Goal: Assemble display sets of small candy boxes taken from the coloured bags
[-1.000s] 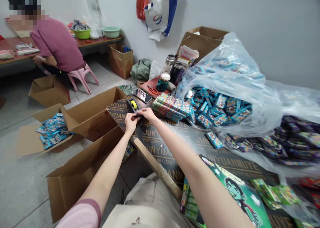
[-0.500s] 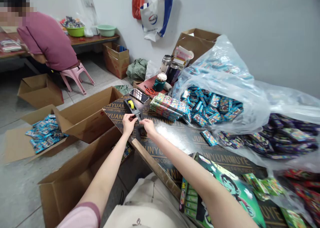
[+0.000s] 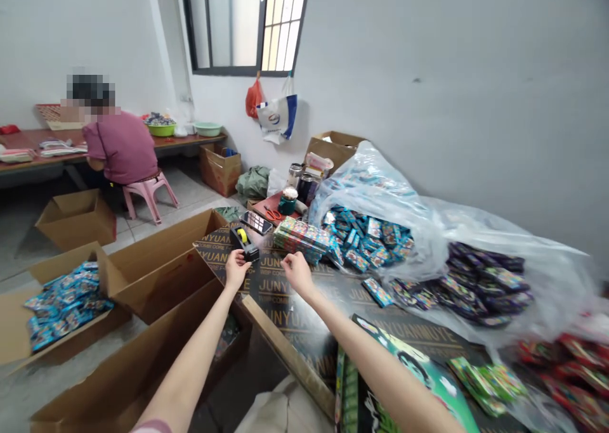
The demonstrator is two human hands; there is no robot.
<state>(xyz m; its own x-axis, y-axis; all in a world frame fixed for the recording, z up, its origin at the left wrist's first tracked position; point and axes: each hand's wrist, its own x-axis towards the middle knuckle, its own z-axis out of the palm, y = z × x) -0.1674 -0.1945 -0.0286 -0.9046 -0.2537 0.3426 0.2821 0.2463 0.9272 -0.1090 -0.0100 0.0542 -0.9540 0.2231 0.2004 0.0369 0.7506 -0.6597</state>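
Note:
A black tape dispenser [image 3: 244, 244] with a yellow core sits near the left edge of the dark printed board [image 3: 280, 287]. At its front end is my left hand [image 3: 236, 269], fingers closed against it. My right hand [image 3: 297, 273] is to the right, above the board, thumb and fingers pinched together; whatever lies between them is too small to make out. Just behind that hand lies a stack of colourful flat packs [image 3: 302, 235]. A phone [image 3: 255, 222] lies beyond the dispenser, near orange-handled scissors [image 3: 272, 213].
Blue packets fill a clear plastic bag [image 3: 361, 167] at right, with purple packets [image 3: 480, 281] beside it. A green illustrated box [image 3: 419, 369] lies near my right forearm. Open cartons [image 3: 157, 281] stand at left, one holding blue packets [image 3: 71, 306]. A person [image 3: 124, 144] sits at a far table.
My right hand has moved right, away from the dispenser and my left hand. My left hand stays at the dispenser's front end. The view has tilted up, bringing a window into sight.

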